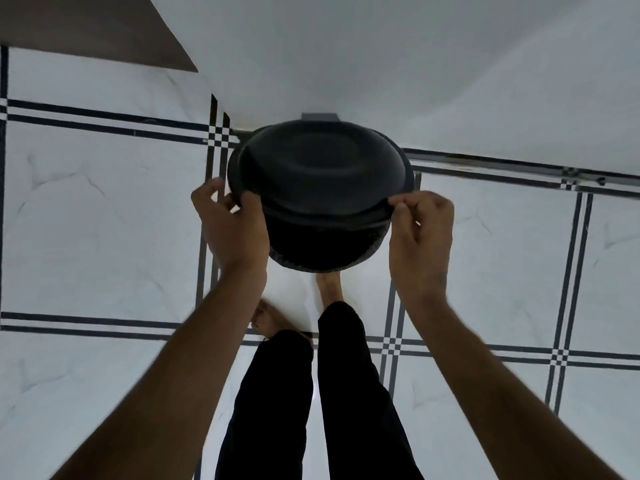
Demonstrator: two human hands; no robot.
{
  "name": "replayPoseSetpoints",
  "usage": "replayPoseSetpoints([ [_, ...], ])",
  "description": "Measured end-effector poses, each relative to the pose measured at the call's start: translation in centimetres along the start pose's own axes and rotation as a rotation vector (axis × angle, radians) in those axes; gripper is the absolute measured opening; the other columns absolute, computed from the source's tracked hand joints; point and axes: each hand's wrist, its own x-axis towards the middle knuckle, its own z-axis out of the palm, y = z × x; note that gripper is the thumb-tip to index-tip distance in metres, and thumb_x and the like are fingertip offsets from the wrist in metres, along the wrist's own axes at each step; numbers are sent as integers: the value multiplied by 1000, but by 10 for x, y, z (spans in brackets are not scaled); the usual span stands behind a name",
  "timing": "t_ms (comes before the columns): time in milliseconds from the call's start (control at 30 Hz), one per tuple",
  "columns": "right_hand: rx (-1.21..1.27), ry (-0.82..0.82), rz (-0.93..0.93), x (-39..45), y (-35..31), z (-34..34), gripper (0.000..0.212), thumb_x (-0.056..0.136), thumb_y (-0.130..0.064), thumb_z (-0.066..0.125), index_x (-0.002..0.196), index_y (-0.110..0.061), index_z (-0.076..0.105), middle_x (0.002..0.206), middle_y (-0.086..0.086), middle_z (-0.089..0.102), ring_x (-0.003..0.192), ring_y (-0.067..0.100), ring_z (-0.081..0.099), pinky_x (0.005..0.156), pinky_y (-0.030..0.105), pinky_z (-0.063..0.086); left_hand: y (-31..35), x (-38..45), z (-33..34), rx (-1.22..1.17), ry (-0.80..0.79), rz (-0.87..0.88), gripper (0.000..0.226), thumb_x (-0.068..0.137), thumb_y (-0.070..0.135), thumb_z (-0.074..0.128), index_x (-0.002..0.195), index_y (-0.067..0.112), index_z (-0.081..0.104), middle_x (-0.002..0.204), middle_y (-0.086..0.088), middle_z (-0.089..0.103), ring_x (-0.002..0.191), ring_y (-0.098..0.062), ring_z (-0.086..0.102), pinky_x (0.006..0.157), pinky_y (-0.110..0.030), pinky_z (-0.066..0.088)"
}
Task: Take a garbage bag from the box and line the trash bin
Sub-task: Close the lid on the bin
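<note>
A round black trash bin [322, 237] stands on the tiled floor against the white wall, seen from above, with its domed black lid [320, 168] resting on top. My left hand [232, 223] grips the lid's rim on the left side. My right hand [420, 230] pinches the rim on the right side with thumb and forefinger. No garbage bag and no box are in view.
White floor tiles [90, 220] with dark double lines spread all around. A white wall [381, 57] rises just behind the bin, with a brown surface [86, 26] at the top left. My bare feet [329, 285] and black trouser legs stand right before the bin.
</note>
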Motion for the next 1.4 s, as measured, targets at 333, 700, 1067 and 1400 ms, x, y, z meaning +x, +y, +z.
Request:
replayPoseSetpoints([
  [333,-81,-97,231,-28,83,34,23,98,-20,55,120,-24,58,122,-7,45,111,12,57,94,21,53,-88,5,-7,397,-163,-307,40,88,19,64,126,22,53,119,-3,69,103,-22,62,94,-38,50],
  [700,-87,-141,339,-6,102,54,33,83,-20,64,110,-35,52,119,-5,53,102,19,63,93,37,57,-91,25,10,467,-343,-427,49,96,35,54,138,12,46,130,-10,58,115,-31,56,100,-43,48],
  [1067,-88,-179,345,-3,99,70,56,80,-24,66,133,-27,47,132,-2,54,116,18,59,101,39,52,-85,39,11,448,-399,-315,54,98,33,54,144,9,39,143,-10,49,128,-30,48,91,-33,39],
  [1400,-264,-185,270,7,103,74,50,88,-15,64,133,-23,46,137,0,48,101,10,54,71,6,40,-79,42,9,587,-488,-295,73,100,34,51,156,10,10,155,-13,36,139,-36,39,106,-39,38],
])
